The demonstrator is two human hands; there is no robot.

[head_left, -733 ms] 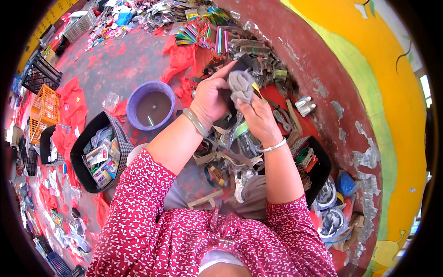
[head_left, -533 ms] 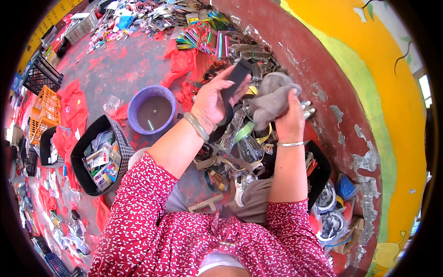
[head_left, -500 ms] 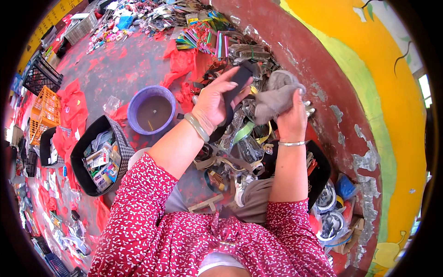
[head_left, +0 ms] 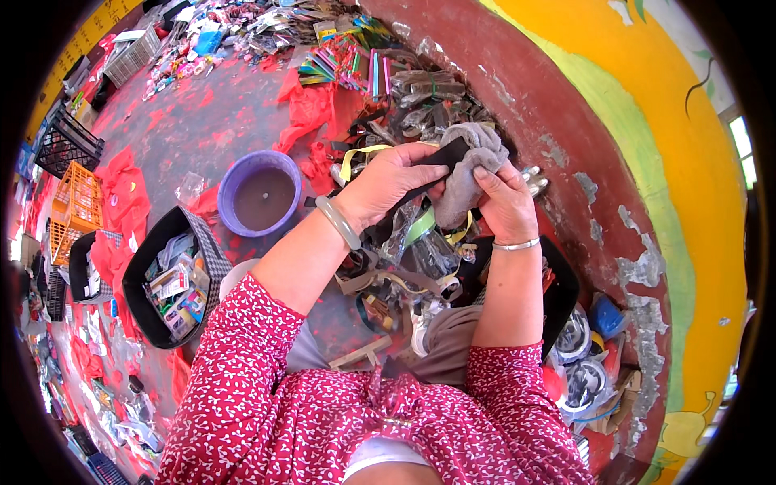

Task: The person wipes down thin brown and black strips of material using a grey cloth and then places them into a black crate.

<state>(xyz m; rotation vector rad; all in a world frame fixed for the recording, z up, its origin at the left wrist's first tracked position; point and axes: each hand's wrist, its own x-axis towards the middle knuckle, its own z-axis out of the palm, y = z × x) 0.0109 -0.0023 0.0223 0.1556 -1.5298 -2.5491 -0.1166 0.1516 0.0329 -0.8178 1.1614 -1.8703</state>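
Note:
Between the fingers and thumb of my left hand (head_left: pixel 384 184) is a black strap (head_left: pixel 447 155), its end pointing up and to the right. My right hand (head_left: pixel 508 206) grips a bunched grey cloth (head_left: pixel 462 187) that presses against the strap's end. Both hands are raised over a heap of belts and clear plastic wrappings (head_left: pixel 428 257), close together. The cloth hides the far end of the strap and some of my fingertips.
A purple basin (head_left: pixel 229 194) of murky water stands left of my hands. Nearer is a checkered bin (head_left: pixel 212 257) full of small packages. Orange (head_left: pixel 79 194) and black crates (head_left: pixel 63 145) are at the far left. A peeling painted wall (head_left: pixel 558 153) curves along the right.
My hands have come together, and the grey cloth now meets the black strap's end. The strap has tipped further toward the right.

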